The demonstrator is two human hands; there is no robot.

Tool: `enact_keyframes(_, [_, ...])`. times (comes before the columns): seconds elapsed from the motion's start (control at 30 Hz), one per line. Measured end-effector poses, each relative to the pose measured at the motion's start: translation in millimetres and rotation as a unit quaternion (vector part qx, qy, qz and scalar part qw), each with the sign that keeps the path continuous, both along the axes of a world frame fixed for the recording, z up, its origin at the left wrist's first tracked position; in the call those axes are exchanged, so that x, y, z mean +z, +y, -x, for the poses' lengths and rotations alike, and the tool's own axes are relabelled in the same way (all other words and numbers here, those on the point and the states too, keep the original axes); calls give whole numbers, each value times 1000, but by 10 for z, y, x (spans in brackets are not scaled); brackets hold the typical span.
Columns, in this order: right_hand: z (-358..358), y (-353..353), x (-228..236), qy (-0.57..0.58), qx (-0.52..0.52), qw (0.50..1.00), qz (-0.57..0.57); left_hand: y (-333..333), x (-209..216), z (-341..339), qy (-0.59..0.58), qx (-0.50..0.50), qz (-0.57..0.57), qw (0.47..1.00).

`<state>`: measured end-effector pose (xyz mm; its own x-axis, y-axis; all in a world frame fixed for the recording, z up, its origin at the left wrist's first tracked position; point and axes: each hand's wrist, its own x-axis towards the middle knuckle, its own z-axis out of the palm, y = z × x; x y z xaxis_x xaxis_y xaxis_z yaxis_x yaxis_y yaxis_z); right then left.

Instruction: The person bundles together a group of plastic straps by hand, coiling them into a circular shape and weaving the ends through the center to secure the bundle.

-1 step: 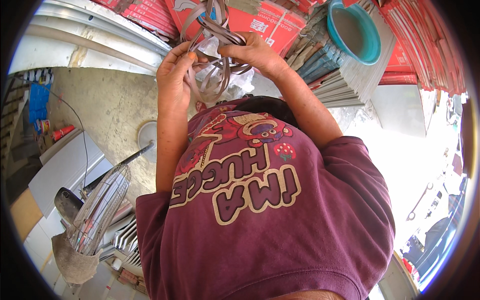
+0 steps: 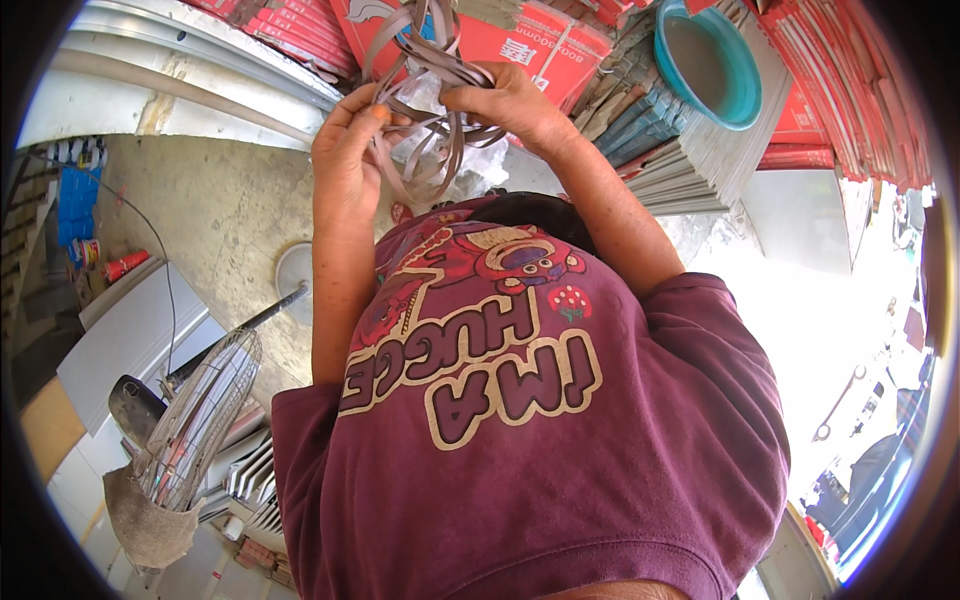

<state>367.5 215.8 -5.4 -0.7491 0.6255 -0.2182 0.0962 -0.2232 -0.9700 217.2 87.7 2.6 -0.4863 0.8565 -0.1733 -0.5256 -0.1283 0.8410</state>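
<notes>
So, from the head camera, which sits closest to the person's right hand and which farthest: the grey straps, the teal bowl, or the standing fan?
1. Grey straps: gripped in the right hand.
2. Teal bowl: upper right, on stacked sheets.
3. Standing fan: far lower left.

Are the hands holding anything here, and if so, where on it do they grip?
Both hold a tangled bundle of flat grey straps. The left hand pinches loops at its left side; the right hand clasps strands at its upper right.

A tangled bundle of flat grey-brown straps [image 2: 425, 110], looped and hanging loose, apparently plastic packing bands
</notes>
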Motion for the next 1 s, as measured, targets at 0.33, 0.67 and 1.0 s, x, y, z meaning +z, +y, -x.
enact_keyframes(0.33, [-66, 81, 57, -4, -4, 1000, 15, -40, 3, 14, 119, -41, -16, 992])
enact_keyframes(0.67, [-70, 10, 154, 32, 48, 998, 32, 68, -49, -91, 497, -56, 101, 860])
enact_keyframes(1.0, [-98, 12, 109, 28, 128, 989, -65, 40, 68, 129, 269, -295, 193, 897])
